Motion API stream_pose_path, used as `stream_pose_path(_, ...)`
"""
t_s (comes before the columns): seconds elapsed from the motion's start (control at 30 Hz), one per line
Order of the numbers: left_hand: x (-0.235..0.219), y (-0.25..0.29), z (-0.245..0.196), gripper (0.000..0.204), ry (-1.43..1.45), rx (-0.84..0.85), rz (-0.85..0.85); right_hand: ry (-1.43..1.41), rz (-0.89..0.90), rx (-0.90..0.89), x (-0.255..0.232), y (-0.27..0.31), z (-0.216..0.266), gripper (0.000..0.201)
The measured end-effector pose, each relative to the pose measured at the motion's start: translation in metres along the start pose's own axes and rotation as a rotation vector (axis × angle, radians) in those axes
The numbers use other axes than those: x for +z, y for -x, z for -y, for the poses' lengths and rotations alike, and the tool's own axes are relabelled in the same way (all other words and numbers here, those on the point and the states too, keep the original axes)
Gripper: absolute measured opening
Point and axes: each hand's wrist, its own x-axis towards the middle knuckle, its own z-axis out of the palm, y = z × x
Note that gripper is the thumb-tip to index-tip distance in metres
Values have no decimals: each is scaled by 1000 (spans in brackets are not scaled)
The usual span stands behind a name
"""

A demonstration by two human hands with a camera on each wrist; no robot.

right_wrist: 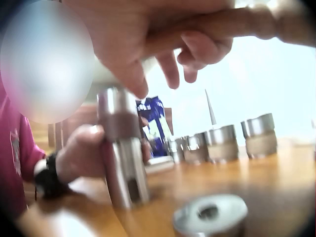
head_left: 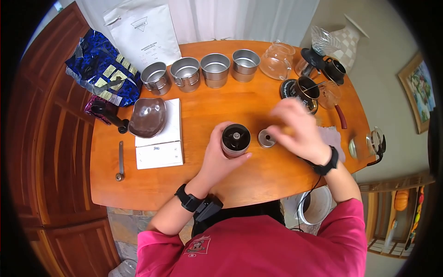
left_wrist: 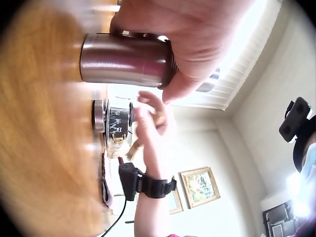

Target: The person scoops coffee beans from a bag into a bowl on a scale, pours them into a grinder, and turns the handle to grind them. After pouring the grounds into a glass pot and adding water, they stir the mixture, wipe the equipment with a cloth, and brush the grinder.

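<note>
A metal hand coffee grinder (head_left: 236, 138) stands upright on the table, its top uncovered and a central shaft showing inside. My left hand (head_left: 216, 148) grips it round the body, thumb along the near side. Just right of it lies a round metal cap (head_left: 266, 138) with a hole in its middle. Blurred above and beyond the cap, my right hand (head_left: 300, 134) holds a brush with a wooden handle (right_wrist: 252, 23), its fingers curled round it. Tan bristles (left_wrist: 133, 150) show below that hand in the left wrist view.
Several steel cups (head_left: 215, 69) line the back, beside a white coffee bag (head_left: 145, 39) and a blue bag (head_left: 104, 69). At left, a brown dish (head_left: 147, 117) sits on a white scale (head_left: 159, 154). Glassware and a dark mug (head_left: 307, 90) stand back right; a grey cloth (head_left: 333, 137) lies at right.
</note>
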Motion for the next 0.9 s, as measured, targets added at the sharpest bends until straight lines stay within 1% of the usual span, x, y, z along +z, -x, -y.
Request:
stream_pose_path(0.03,0,0,-1,64,33,-17,10,-88,-109,-25,-19,-8,9,24)
stream_pose_path(0.1,0,0,-2,64,66,-37,26,-840,-349,-17,-35,-23,31,22)
stream_pose_path(0.17,0,0,-1,64,63,-22,29,-1174,-301,-53,-48,-35,47,19)
stream_pose_path(0.2,0,-1,0,64,62,-20,31,-1186,-200,-81,-52,-41,47,19)
stream_pose_path(0.23,0,-1,1,64,61,-15,37,-1186,-200,-84,-48,-44,47,19)
stream_pose_path(0.3,-1,-1,1,64,57,-9,39,-1343,9,-93,-33,-53,49,24)
stream_pose_path(0.33,-1,0,0,65,47,-2,42,-1345,10,-96,-24,-57,49,24)
stream_pose_path(0.4,-1,0,0,65,35,2,47,-1134,-9,-161,-3,-68,46,23)
stream_pose_path(0.47,-1,0,1,67,54,-45,57,-924,-30,-219,9,-72,44,24)
stream_pose_path(0.5,-1,0,3,67,53,-47,58,-926,-31,-218,10,-70,45,24)
stream_pose_path(0.57,-1,1,5,68,72,-28,52,-947,-173,71,13,-67,49,18)
stream_pose_path(0.6,-1,0,5,68,70,-28,48,-1010,-214,183,8,-67,54,16)
stream_pose_path(0.63,-1,0,3,68,75,-29,51,-1013,-210,182,4,-67,56,16)
stream_pose_path(0.7,-1,0,1,67,79,-31,57,-1176,-159,199,-2,-65,57,16)
stream_pose_path(0.73,0,0,0,67,91,-29,49,-1154,-130,133,2,-66,53,18)
stream_pose_path(0.77,0,0,-1,67,103,-27,43,-1155,-135,135,8,-66,50,18)
stream_pose_path(0.83,0,-1,-3,67,85,-25,52,-1120,-106,-38,19,-68,47,21)
stream_pose_path(0.87,-1,-2,-3,67,71,-21,54,-1167,-80,51,13,-69,50,22)
stream_pose_path(0.9,-1,-1,-2,67,69,-21,54,-1168,-81,50,7,-71,54,22)
